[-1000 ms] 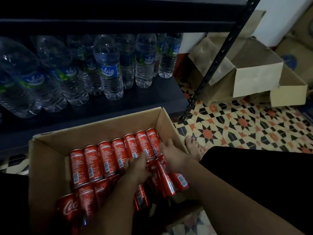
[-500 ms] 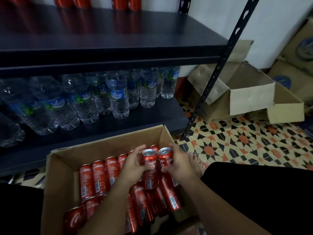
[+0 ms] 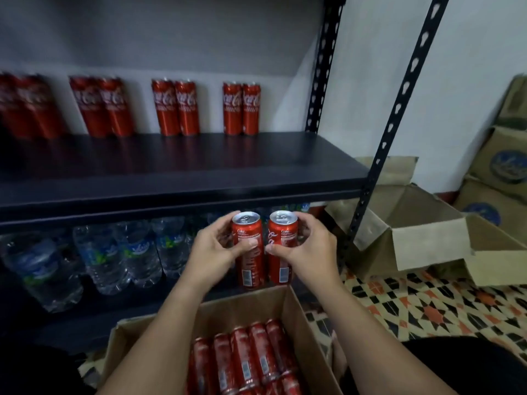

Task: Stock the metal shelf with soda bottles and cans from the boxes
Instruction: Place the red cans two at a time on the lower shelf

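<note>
Two red cans are up in front of the middle shelf (image 3: 182, 169): the left hand (image 3: 212, 252) grasps the left can (image 3: 248, 249), the right hand (image 3: 306, 249) grasps the right can (image 3: 281, 246), upright and side by side, probably to join the pairs (image 3: 241, 108) lined along the back. Below, the open box (image 3: 302, 317) holds more cans lying flat.

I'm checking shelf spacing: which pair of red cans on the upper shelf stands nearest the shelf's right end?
The rightmost pair of cans, upright against the back wall; the other three pairs stand farther left along the upper shelf.
</note>
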The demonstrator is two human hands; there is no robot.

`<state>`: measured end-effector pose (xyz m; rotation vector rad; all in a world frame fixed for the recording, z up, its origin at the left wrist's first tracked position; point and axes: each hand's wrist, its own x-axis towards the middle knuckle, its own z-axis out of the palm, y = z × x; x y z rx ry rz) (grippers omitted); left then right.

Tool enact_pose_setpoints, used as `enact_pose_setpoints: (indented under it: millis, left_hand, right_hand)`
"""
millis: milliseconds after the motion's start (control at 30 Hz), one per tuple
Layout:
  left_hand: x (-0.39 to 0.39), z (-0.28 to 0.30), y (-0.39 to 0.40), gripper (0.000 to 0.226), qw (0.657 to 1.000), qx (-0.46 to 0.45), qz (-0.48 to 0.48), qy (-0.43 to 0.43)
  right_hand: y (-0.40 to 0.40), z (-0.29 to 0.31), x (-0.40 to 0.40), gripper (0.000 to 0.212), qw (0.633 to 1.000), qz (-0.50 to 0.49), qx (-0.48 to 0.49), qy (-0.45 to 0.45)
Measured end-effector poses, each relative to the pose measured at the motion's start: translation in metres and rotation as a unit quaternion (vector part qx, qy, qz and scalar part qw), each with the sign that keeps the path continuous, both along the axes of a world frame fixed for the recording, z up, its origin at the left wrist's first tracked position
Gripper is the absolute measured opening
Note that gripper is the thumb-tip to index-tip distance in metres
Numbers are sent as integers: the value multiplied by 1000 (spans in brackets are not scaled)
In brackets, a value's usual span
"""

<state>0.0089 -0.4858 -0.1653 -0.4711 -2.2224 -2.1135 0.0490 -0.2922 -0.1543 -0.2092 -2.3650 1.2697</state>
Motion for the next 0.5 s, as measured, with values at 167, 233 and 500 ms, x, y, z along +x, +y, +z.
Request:
enact_pose_setpoints:
  millis: [167,233,500]
  left_hand:
    - [-13,74,-15,77,997,20,18,78]
    - [-19,101,-21,71,994,33,26,99]
    - [-61,156,-41,77,987,24,58,147]
  right_hand:
    - [-6,64,-24,77,995,3,-15,95]
    - [-11,88,-33,76,992,5,-23,122]
    - [-36,142,-81,72,984,33,-29,174]
